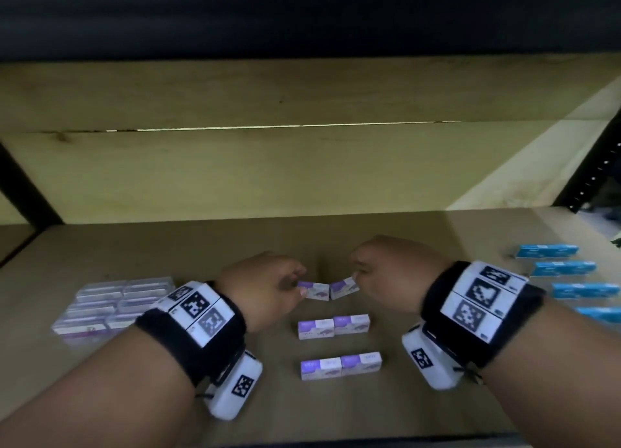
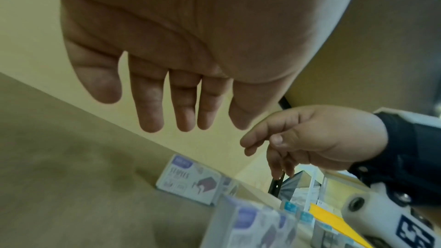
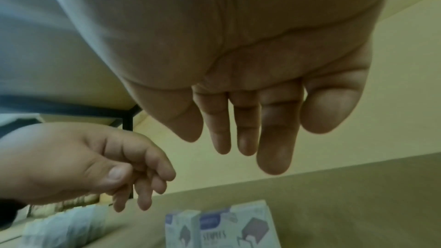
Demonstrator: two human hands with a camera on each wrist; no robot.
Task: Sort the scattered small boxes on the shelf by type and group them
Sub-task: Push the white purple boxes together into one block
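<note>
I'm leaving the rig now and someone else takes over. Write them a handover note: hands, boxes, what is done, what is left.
Left hand: open, holds nothing, fingertips at the back pair of staple boxes.
Right hand: open, holds nothing, at that pair's right box.
Boxes: staple boxes in three pairs mid-shelf, with the middle pair and front pair squared up. Clear boxes are grouped at left and blue boxes are in a column at right.
Done: the three types are grouped and no stray box is in view.
Left: the back pair lies in a slight V and probably needs straightening.
</note>
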